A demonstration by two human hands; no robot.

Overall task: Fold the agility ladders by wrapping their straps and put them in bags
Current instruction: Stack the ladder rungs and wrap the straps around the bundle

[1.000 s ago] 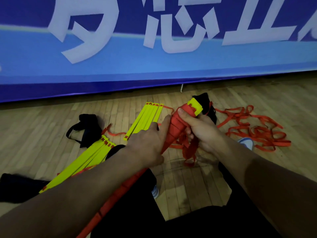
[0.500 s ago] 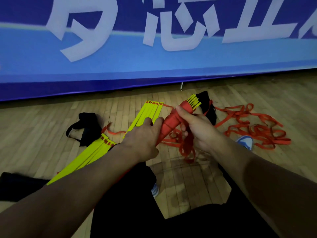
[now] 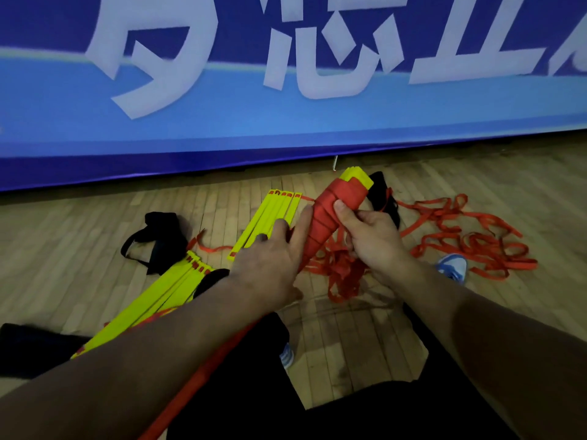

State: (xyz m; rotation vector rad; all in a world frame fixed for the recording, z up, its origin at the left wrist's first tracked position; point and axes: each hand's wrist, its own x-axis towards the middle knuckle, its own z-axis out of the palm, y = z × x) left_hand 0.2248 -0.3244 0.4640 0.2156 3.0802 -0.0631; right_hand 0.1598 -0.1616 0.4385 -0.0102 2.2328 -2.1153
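Under you lies a pale wooden strip floor [image 3: 95, 249], its narrow boards lacquered to a soft sheen that throws back a dull reflection in front of your knees. The flat yellow plastic rungs [image 3: 266, 220] look smooth, rigid and slightly glossy. The bundle you hold is wound in flat red woven strap [image 3: 330, 214], matt webbing with crisp edges, and the same limp cloth webbing trails in the loose red strap pile [image 3: 470, 246] on the boards. The crumpled black fabric bag [image 3: 162, 233] looks soft and matt. Behind it all, the blue banner with white lettering [image 3: 222, 122] has a smooth, faintly shiny, vinyl-like face.
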